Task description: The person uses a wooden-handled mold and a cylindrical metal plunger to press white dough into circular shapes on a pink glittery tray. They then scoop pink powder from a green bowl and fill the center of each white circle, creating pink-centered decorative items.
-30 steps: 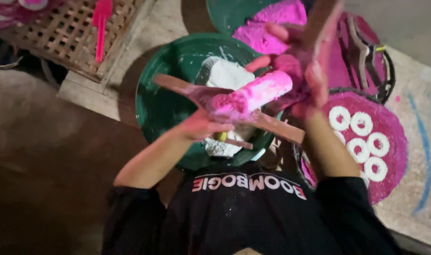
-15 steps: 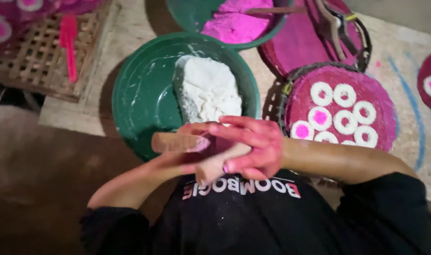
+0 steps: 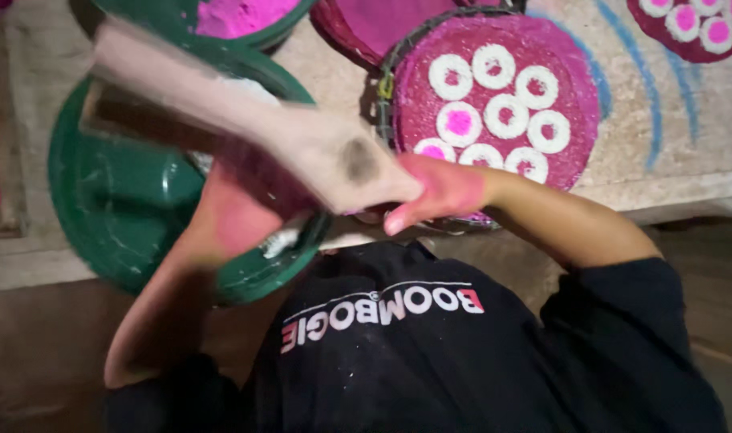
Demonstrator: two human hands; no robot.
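A pale wooden mould (image 3: 302, 144), blurred by motion, slants from the upper left down to the middle. My right hand (image 3: 438, 192), stained pink, grips its near end by a dark smudge. My left hand (image 3: 233, 216), also pink, is under the mould's middle, and its fingers are hidden behind the wood. Both hands are held over the near rim of a green basin (image 3: 101, 208). A little white dough (image 3: 281, 238) shows below the mould. Just right of my hands stands a round pink tray (image 3: 574, 88) holding several white rings with pink centres.
A second green basin (image 3: 277, 32) with pink powder sits at the top. At the top right is another pink tray (image 3: 663, 36) with several ringed pieces. Both stand on a rough stone slab (image 3: 671, 136) with blue lines. My black shirt (image 3: 430, 353) fills the bottom.
The view has moved in closer. The wooden mould has swung up and across the basin, hiding most of the white dough. My hands, pressed together before, now hold the mould apart.
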